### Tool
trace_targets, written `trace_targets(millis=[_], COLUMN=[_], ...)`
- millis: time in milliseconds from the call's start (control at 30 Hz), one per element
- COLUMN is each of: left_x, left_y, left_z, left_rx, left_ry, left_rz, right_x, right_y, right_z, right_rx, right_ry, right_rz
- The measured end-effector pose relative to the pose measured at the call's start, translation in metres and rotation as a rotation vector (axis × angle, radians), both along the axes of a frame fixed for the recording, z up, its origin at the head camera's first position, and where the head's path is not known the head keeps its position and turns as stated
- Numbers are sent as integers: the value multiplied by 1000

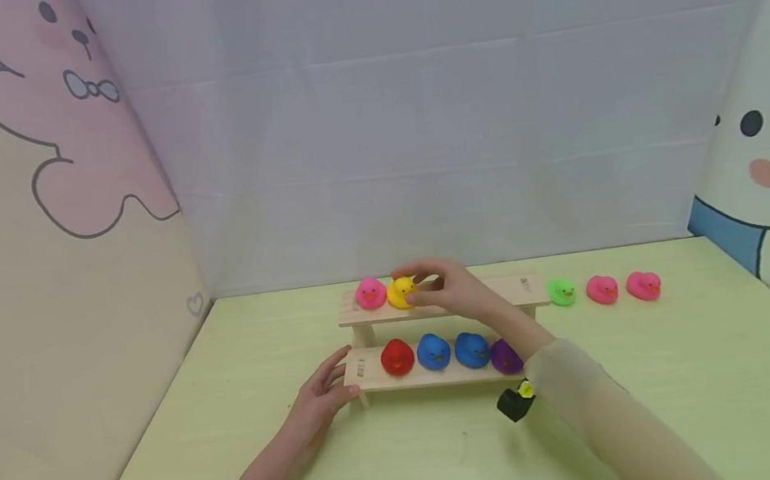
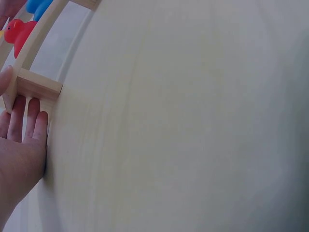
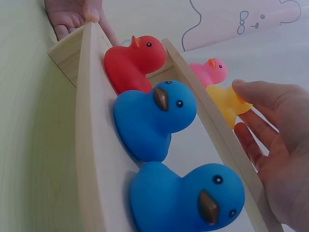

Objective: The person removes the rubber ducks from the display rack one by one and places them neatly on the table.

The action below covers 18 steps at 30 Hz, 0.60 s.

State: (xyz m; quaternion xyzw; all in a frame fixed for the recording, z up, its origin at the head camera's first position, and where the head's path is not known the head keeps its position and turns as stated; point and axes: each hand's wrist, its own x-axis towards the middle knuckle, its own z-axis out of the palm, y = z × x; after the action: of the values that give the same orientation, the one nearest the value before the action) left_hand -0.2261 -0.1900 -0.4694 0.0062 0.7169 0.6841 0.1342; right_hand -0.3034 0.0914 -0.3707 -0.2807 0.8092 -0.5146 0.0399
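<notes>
My right hand reaches over the upper step of a two-tier wooden rack. Its thumb and fingers pinch a yellow rubber duck, which is beside a pink rubber duck at that step's left. My left hand holds the left end of the lower step, thumb at the front corner, other fingers against the end. On the lower step a red duck, two blue ducks and a purple duck stand in a row. My right forearm partly covers the purple one.
Right of the rack, a green duck and two pink ducks stand in a row on the pale tabletop. A white cloth hangs behind the table, with printed cartoon panels at both sides.
</notes>
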Motion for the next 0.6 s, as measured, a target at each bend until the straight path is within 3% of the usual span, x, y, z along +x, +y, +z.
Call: trace_targets(millis=[600], left_x=[0], left_y=[0], left_z=[1], left_rx=[4], left_ry=[8], left_rz=[-15], right_x=[-1], right_y=[3], right_z=[-3], right_rx=[-10], right_ry=[-4], right_rz=[-24])
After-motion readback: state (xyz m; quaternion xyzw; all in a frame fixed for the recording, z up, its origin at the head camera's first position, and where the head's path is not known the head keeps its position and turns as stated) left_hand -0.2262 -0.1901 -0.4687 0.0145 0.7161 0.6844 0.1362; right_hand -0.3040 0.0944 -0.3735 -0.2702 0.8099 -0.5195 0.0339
